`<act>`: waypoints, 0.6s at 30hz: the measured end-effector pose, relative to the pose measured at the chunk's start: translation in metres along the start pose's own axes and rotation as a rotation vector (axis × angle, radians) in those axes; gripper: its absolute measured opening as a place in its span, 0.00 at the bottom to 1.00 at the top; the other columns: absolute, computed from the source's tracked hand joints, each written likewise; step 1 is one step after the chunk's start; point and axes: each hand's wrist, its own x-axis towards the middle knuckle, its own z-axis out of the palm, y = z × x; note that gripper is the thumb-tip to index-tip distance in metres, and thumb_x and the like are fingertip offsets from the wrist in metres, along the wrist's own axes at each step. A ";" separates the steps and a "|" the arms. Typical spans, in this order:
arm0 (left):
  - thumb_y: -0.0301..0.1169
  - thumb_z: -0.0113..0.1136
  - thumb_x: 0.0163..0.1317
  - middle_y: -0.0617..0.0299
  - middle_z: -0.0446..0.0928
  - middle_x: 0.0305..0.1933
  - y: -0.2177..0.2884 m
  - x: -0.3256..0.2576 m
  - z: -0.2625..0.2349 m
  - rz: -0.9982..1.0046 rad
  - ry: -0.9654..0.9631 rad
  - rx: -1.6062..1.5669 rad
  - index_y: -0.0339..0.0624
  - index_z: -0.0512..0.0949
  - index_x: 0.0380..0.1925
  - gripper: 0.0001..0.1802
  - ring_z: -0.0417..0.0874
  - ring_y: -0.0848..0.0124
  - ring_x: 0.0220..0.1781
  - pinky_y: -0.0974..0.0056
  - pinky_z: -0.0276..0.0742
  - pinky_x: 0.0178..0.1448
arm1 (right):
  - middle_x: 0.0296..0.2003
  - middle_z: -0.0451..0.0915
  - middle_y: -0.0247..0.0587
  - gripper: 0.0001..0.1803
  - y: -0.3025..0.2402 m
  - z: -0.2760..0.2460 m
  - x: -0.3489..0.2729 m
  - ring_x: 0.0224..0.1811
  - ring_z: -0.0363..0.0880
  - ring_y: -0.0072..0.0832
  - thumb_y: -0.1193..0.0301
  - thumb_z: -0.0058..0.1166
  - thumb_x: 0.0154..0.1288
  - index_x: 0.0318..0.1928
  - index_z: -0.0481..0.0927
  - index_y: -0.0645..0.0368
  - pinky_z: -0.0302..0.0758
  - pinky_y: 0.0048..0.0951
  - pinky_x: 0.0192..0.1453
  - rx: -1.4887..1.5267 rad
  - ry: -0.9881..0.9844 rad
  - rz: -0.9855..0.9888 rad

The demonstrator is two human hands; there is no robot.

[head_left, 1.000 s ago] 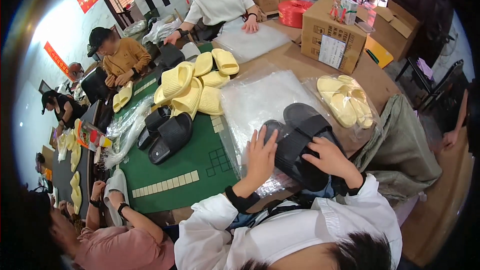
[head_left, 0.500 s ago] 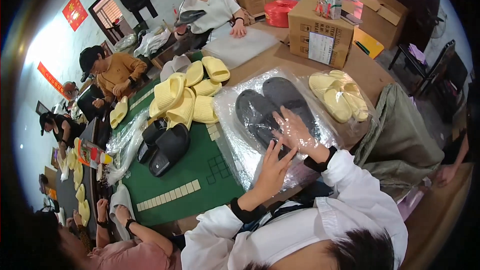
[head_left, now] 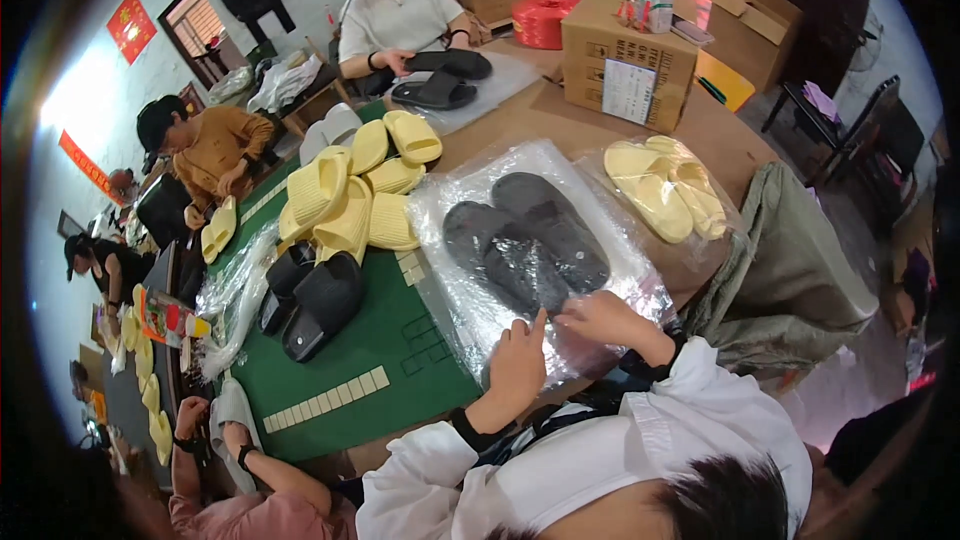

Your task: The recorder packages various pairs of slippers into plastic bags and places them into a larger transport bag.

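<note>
A pair of dark grey slippers (head_left: pixel 505 230) lies inside a clear plastic bag (head_left: pixel 632 270), on a stack of similar clear bags in front of me. At the bag's near edge, my left hand (head_left: pixel 515 365) is closed on the plastic, its index finger stretched toward the slippers' near end. My right hand (head_left: pixel 605 325) is beside it, fingertips pinched together on the film. To the left, loose black slides (head_left: pixel 328 305) rest on the green mat, with a heap of yellow slippers (head_left: pixel 345 190) beyond them.
Bagged yellow slippers (head_left: pixel 665 185) lie right of the stack. A cardboard box (head_left: pixel 627 60) stands at the back. A grey-green cloth (head_left: pixel 795 255) hangs at the table's right edge. Across the table a person in white (head_left: pixel 400 20) handles black slides; other people sit at left.
Both hands have moved from over the slippers to the bag's near edge, and their spread fingers have closed. The person opposite has brought black slides down onto the plastic.
</note>
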 end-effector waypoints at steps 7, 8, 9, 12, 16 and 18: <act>0.18 0.47 0.52 0.49 0.67 0.35 -0.001 0.012 -0.005 0.022 0.064 -0.297 0.37 0.68 0.55 0.26 0.74 0.55 0.32 0.57 0.71 0.35 | 0.24 0.76 0.51 0.16 -0.016 0.002 -0.010 0.31 0.76 0.47 0.59 0.48 0.59 0.29 0.77 0.61 0.71 0.41 0.37 -0.025 0.002 -0.098; 0.18 0.48 0.54 0.50 0.66 0.35 0.001 0.016 -0.011 -0.013 0.098 -0.433 0.37 0.68 0.55 0.25 0.74 0.58 0.33 0.59 0.72 0.35 | 0.23 0.77 0.50 0.19 -0.024 -0.008 -0.013 0.28 0.77 0.43 0.57 0.47 0.61 0.28 0.77 0.63 0.72 0.38 0.35 0.136 -0.139 -0.034; 0.19 0.49 0.56 0.51 0.66 0.35 0.004 0.019 -0.016 -0.054 0.135 -0.568 0.38 0.69 0.55 0.23 0.74 0.60 0.33 0.62 0.72 0.34 | 0.22 0.78 0.49 0.23 -0.029 -0.013 -0.016 0.24 0.78 0.39 0.55 0.45 0.63 0.27 0.78 0.64 0.73 0.34 0.32 0.295 -0.284 0.026; 0.18 0.51 0.57 0.56 0.66 0.35 0.014 0.032 -0.027 -0.084 0.217 -0.745 0.39 0.71 0.53 0.22 0.74 0.70 0.34 0.69 0.74 0.36 | 0.29 0.80 0.42 0.33 -0.029 -0.010 -0.026 0.29 0.79 0.27 0.47 0.32 0.68 0.34 0.78 0.67 0.76 0.25 0.35 0.826 -0.650 0.170; 0.20 0.53 0.57 0.60 0.67 0.37 0.037 0.042 -0.050 -0.100 0.257 -0.990 0.41 0.74 0.50 0.19 0.72 0.73 0.38 0.71 0.72 0.43 | 0.46 0.76 0.50 0.36 0.005 0.022 -0.018 0.44 0.78 0.34 0.45 0.22 0.69 0.55 0.67 0.66 0.73 0.32 0.49 1.320 -0.555 0.250; 0.22 0.53 0.59 0.60 0.68 0.36 0.043 0.041 -0.056 -0.085 0.181 -0.978 0.43 0.75 0.50 0.18 0.71 0.71 0.40 0.69 0.69 0.46 | 0.53 0.71 0.51 0.39 0.009 0.016 -0.016 0.53 0.72 0.39 0.40 0.22 0.65 0.62 0.57 0.59 0.69 0.43 0.57 1.712 -0.259 0.201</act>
